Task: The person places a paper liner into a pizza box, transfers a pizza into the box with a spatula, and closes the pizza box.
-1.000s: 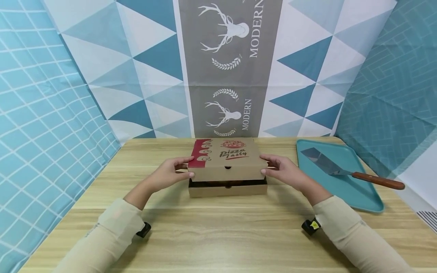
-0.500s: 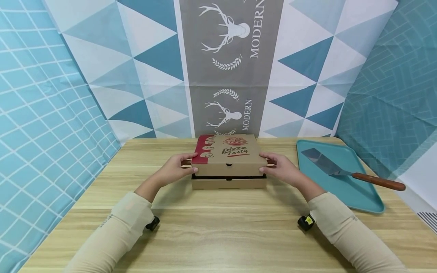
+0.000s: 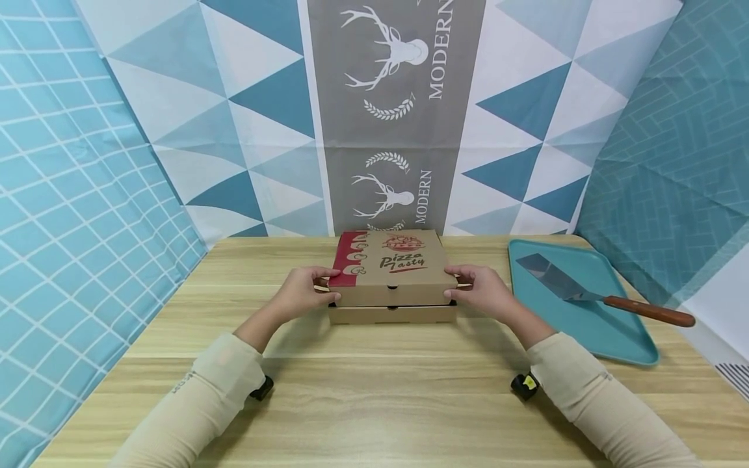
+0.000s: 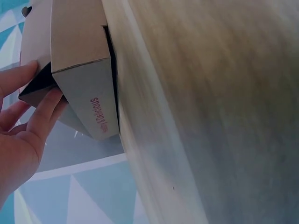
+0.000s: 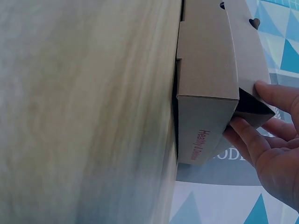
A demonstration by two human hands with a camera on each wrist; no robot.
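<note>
A brown cardboard pizza box sits at the back middle of the table, its lid (image 3: 409,276) printed in red and black. Under the lid's front flap shows the box's base (image 3: 392,316), with a thin dark gap between them. My left hand (image 3: 301,292) pinches the lid at its front left corner, and my right hand (image 3: 482,292) does the same at the front right corner. In both wrist views, a wedge-shaped opening lies between the lid (image 4: 36,39) and the base (image 5: 205,70), with fingertips at the lid's side flaps. What is inside the box is hidden.
To the right lies a teal tray (image 3: 597,338). A spatula (image 3: 649,308) with a metal blade and wooden handle rests across it, the handle reaching past the tray's right edge. Behind the wooden table (image 3: 386,396) hangs a patterned cloth backdrop (image 3: 392,123).
The pizza box has shifted slightly back, away from me. Both hands have brought the lid's front edge down closer to the base, narrowing the gap. Tray and spatula stay put.
</note>
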